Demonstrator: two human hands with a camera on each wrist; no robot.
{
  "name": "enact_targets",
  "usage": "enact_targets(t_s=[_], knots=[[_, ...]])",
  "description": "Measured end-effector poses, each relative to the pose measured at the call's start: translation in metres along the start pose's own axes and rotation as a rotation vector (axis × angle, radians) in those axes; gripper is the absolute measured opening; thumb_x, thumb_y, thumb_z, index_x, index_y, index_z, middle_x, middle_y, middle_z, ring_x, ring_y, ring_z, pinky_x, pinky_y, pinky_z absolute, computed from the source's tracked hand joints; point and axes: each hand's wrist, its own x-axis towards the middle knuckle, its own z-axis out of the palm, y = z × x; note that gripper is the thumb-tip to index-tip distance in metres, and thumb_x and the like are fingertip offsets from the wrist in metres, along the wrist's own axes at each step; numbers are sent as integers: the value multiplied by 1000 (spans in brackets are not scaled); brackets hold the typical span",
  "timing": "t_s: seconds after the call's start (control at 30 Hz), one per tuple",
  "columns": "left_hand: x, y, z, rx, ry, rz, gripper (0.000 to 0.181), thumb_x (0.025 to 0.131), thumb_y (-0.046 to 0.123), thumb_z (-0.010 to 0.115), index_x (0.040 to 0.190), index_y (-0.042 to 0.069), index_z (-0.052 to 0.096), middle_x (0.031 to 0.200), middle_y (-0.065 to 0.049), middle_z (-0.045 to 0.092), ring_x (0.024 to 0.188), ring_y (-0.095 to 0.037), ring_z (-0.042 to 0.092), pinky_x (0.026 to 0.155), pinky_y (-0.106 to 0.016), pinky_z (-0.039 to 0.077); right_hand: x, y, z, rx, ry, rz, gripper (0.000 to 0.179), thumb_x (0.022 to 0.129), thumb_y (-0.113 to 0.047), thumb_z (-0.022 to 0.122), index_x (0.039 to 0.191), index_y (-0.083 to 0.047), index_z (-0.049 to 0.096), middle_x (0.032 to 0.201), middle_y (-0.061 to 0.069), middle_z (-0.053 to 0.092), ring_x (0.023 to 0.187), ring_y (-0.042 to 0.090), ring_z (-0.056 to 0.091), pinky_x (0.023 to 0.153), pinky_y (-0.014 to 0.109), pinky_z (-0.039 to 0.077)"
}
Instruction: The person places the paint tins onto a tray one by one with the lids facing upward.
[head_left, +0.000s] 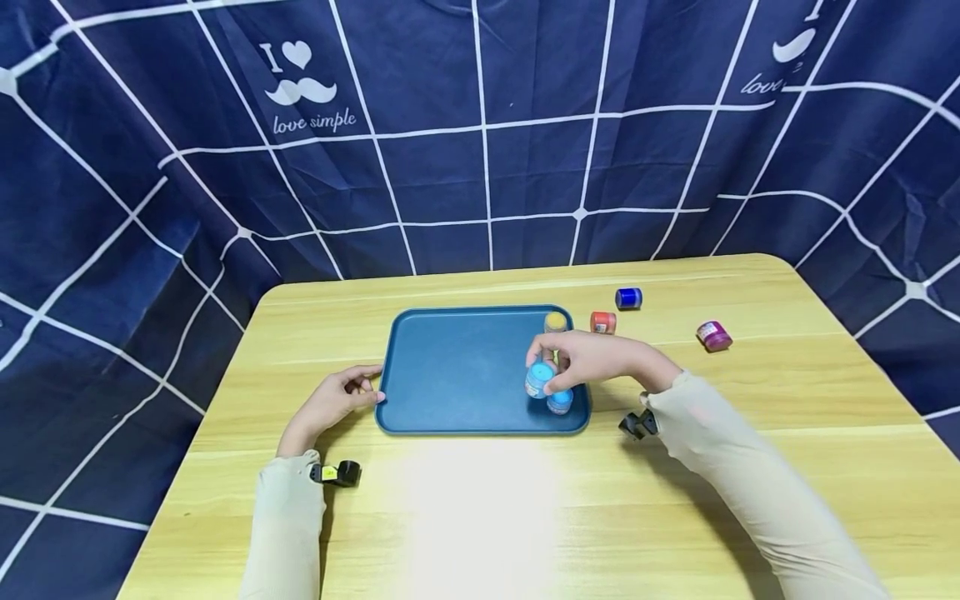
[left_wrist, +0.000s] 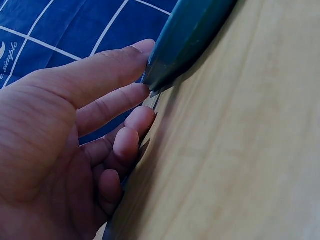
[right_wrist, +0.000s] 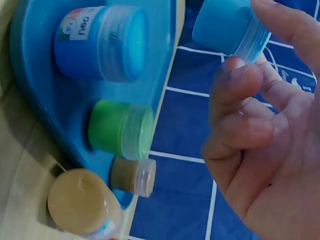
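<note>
My left hand [head_left: 335, 403] pinches the left edge of a blue tray [head_left: 450, 367] between thumb and finger; in the left wrist view the fingertips meet the tray's rim [left_wrist: 187, 42]. Over the tray's right end, my right hand [head_left: 592, 357] grips a light blue paint jar [head_left: 539, 379] with a clear collar. Below it a blue jar [right_wrist: 100, 42] stands on the tray, beside a green jar [right_wrist: 107, 129] and a smaller-looking brownish-yellow jar [right_wrist: 125, 175]. The green jar is mostly hidden by the right hand in the head view.
A tan jar [right_wrist: 80, 200] lies on the table just outside the tray. Beyond the right hand are a red-orange jar [head_left: 603, 322], a dark blue jar [head_left: 628, 298] and a purple jar [head_left: 714, 336]. A dark blue curtain [head_left: 450, 167] hangs behind the table.
</note>
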Motion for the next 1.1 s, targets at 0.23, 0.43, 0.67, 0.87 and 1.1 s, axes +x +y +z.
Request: enact_targets(t_s=[0.23,0.43,0.67,0.87,1.1], knots=[[1,-3,1,-17,3,-10,57,87,24,72,137,2,53,90,-5,56,73,-14,45,60,-21,38,11,-3,7,-52,-20,39,30,85,-20,73,111,-16,58,83,1,50,69,13,45,63,27,40],[1,-2,0,-24,8,-5,58,89,23,71,138,0,51,92,-5,56,72,-12,44,58,-21,36,18,-7,8,-97,-36,27,30,85,-19,73,111,-16,58,82,0,51,71,13,46,65,28,40],[0,-2,-1,-18,8,-21,57,88,23,72,137,2,53,90,-6,57,73,-14,46,60,-21,38,28,-9,13,-145,-66,-15,31,85,-20,73,111,-14,58,81,-1,52,68,11,45,65,25,39],[0,1,-1,-19,8,-21,56,88,23,72,137,2,53,90,-6,57,72,-14,45,60,-21,37,35,-10,18,-174,-87,-3,30,85,-20,74,111,-16,58,77,-2,52,65,10,44,64,25,39],[-1,7,0,-15,2,-36,54,90,13,68,137,-4,50,90,-8,56,71,-14,43,59,-21,35,40,-6,22,-211,-96,12,30,85,-18,73,111,-16,59,75,-3,53,63,9,45,62,24,39]])
